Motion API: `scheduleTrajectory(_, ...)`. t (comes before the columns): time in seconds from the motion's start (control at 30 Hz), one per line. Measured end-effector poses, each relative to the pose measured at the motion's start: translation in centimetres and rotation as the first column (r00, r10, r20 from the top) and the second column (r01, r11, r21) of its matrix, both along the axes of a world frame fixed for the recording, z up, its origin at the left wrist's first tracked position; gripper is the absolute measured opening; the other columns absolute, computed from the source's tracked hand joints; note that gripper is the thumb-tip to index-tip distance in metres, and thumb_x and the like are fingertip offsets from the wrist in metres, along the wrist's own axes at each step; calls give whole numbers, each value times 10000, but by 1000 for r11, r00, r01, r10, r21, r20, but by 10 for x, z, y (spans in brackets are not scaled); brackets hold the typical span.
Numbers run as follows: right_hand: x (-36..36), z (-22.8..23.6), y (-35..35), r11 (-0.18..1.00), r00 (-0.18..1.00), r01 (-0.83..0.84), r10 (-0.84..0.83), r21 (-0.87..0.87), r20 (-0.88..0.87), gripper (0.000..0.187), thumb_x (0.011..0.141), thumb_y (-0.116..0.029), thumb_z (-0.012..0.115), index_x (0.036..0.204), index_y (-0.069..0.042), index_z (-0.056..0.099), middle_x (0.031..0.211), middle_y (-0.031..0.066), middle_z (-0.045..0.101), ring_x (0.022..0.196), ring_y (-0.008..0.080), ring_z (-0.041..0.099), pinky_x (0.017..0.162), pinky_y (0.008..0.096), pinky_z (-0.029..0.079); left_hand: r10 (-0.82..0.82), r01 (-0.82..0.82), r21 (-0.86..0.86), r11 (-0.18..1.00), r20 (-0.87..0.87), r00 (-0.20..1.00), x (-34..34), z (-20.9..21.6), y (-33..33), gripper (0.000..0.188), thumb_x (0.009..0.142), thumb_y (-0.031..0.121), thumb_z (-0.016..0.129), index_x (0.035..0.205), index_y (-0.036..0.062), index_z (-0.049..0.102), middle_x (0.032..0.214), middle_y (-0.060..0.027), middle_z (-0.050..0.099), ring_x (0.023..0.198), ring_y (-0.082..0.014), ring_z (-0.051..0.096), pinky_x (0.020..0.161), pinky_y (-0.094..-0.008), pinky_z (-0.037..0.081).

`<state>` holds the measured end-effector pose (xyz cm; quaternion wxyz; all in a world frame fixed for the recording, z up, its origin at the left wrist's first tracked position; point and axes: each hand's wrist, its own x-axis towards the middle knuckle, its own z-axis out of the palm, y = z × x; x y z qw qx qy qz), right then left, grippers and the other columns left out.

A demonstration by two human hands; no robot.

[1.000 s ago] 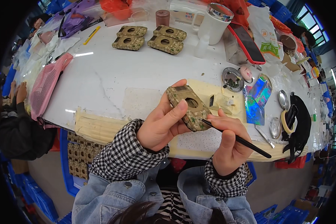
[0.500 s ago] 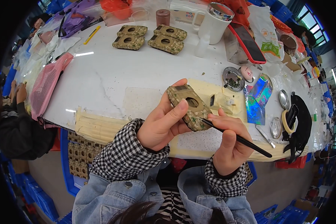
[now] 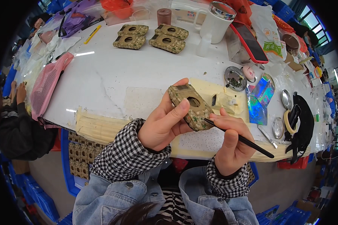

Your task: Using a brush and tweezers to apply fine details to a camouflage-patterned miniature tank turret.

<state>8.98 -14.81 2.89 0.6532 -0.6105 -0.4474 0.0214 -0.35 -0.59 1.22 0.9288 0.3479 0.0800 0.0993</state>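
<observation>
At a broad white worktop (image 3: 90, 84), stretches both arms out over the near edge, in gingham cuffs (image 3: 118, 150) and denim sleeves (image 3: 118, 198). Below that edge, to the left, shows a blue tray (image 3: 65, 161) with rows of camouflage pieces (image 3: 77, 152) in it. On the left side of the worktop, has a pink mesh pouch (image 3: 49, 84) lying at a slant; on the right side, a crumpled black bag (image 3: 303, 122). Toward the far side, displays a group of four camouflage hulls (image 3: 159, 44), set in two pairs, each with a round opening facing up. To the right of the group, includes a tall white mug (image 3: 214, 28) with a handle and a silvery lid, and near it a red-edged phone (image 3: 249, 42), tilted.

Above the near middle of the worktop, clamps the left hand (image 3: 161, 125) around one camouflage model hull (image 3: 197, 113), with the thumb on top near the round opening. Holds that hull raised and slanted. Just beside it, closes the right hand (image 3: 234, 144) around a slim black tool (image 3: 248, 141), pointed at the near end of the hull. Beyond the right hand, shows a cream-coloured piece (image 3: 225, 107) with a white knob on the worktop, and farther off a round clear dish (image 3: 227, 77) with small dark bits (image 3: 235, 81) inside. At the fine tip of the tool, cannot tell touching from barely apart.
</observation>
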Motion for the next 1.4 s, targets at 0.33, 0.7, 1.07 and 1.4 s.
scheduleTrajectory(0.33, 1, 0, -1, 1000, 1000, -12, 12, -4, 5, 203, 878, -152, 540, 915, 30, 621, 876, 147, 651, 894, 258, 624, 926, 444, 403, -8, 10, 91, 996, -30, 1000, 0, 3, -2, 535, 963, 327, 317, 1406, 159, 69, 1281, -150, 403, 1182, -246, 454, 965, -375, 415)
scheduleTrajectory(0.7, 2, -2, 0, 1000, 1000, -17, 17, 6, 7, 210, 878, -153, 539, 916, 37, 621, 878, 154, 648, 898, 264, 622, 930, 450, 401, -9, 11, 86, 996, -30, 1000, 0, 3, -1, 541, 961, 332, 321, 1406, 159, 66, 1287, -119, 392, 1187, -235, 449, 963, -371, 419)
scheduleTrajectory(1.07, 1, -3, 2, 999, 1000, -11, 11, 42, 5, 245, 890, -192, 526, 907, 31, 626, 873, 156, 650, 890, 261, 622, 925, 450, 404, -9, 12, 94, 996, -33, 999, 0, 1, -1, 540, 961, 335, 320, 1405, 156, 69, 1287, -111, 392, 1182, -241, 455, 958, -374, 426)
scheduleTrajectory(1.4, 2, -4, 1, 999, 1000, -14, 13, 36, 20, 217, 883, -160, 534, 910, 34, 627, 880, 158, 651, 883, 265, 622, 923, 444, 397, 20, -15, 107, 994, -46, 999, 1, 4, -3, 527, 964, 333, 305, 1405, 155, 78, 1271, -140, 409, 1183, -247, 455, 955, -369, 428)
